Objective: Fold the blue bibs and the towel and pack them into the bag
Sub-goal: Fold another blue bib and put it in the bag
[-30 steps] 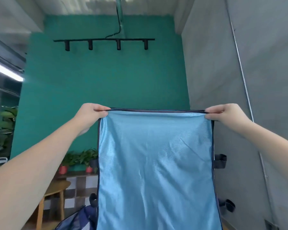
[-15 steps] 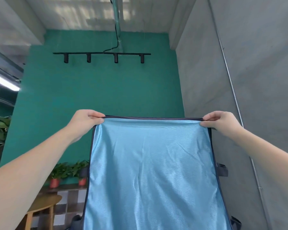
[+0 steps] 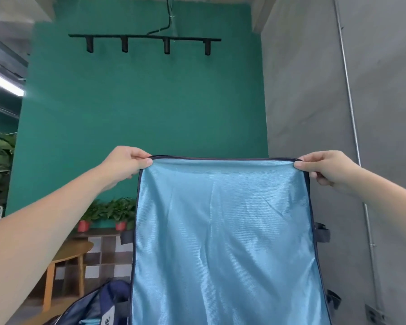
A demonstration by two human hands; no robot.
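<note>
A light blue bib [image 3: 223, 235] with dark navy edging hangs spread flat in front of me, held up by its top edge. My left hand [image 3: 124, 164] pinches the top left corner and my right hand [image 3: 326, 170] pinches the top right corner. Short dark straps [image 3: 322, 233] stick out from the bib's sides. Low at the left, a dark navy bag [image 3: 99, 303] shows past the cloth, with something light blue inside its opening. The bib hides everything behind and below it.
A green wall [image 3: 138, 113] stands ahead and a grey wall [image 3: 314, 102] at the right with a thin pipe. At the lower left are a round wooden table [image 3: 66, 254], a checkered shelf and potted plants [image 3: 113, 212].
The view has tilted down slightly, so the navy bag shows again at the lower left. Both hands still hold the bib's top corners, stretched wide.
</note>
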